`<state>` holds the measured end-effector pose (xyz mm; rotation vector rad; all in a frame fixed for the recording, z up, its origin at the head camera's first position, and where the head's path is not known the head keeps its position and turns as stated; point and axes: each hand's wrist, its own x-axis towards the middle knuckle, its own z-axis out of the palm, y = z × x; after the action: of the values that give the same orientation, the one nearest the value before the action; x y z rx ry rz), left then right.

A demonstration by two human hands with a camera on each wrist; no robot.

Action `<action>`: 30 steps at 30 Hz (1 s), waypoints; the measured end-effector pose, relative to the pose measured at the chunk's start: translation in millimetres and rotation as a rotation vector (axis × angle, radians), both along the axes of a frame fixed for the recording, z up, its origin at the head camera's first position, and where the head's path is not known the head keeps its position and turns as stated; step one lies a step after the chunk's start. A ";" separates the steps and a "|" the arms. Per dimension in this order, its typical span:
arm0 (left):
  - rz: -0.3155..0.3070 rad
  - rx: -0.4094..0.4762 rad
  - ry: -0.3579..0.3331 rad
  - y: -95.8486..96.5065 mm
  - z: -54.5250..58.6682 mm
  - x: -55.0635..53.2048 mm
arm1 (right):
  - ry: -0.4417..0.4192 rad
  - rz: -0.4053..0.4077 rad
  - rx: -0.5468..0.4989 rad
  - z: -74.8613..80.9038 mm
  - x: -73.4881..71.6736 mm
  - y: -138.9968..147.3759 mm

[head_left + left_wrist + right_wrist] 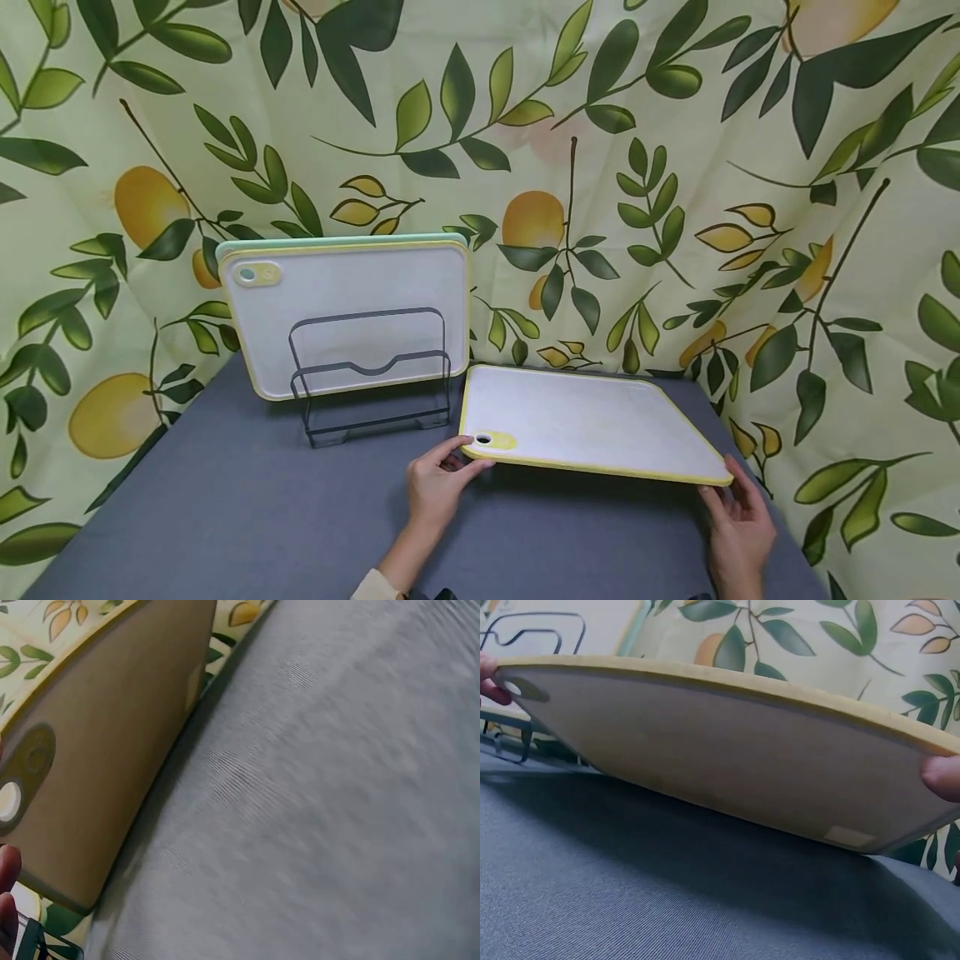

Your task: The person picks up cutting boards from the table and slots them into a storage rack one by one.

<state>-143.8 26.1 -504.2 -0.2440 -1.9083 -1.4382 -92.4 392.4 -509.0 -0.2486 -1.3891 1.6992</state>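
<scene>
Both hands hold a white cutting board (577,417) with a yellow rim, its near edge raised off the table and its far edge down on it. The left hand (441,483) pinches the near left corner beside the yellow-ringed hole. At the near right corner the right hand (738,521) grips the edge, its thumb (941,778) against the underside. The right wrist view shows the board's underside, with a pale label (849,837) close to the far edge.
On the left, a dark wire rack (371,371) holds a second white board (352,283) with a yellow rim, and a mint-green board (345,242) shows behind it. The grey cloth-covered table (247,500) meets a fruit-and-leaf patterned curtain (480,192) at the back.
</scene>
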 end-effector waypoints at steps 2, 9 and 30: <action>-0.006 0.014 -0.023 0.8 2.3 -0.2 | -0.007 0.006 0.008 1.4 -0.6 0.6; -0.003 0.051 -0.066 2.5 8.8 -1.3 | 0.009 0.044 0.025 5.7 -2.1 2.2; 0.014 0.036 -0.177 3.3 33.1 -9.1 | 0.092 0.222 -0.228 19.1 -21.8 -6.8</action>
<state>-152.9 29.4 -471.2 -0.0879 -2.0182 -1.5269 -114.3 385.6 -489.9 -0.1444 -1.1903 2.0304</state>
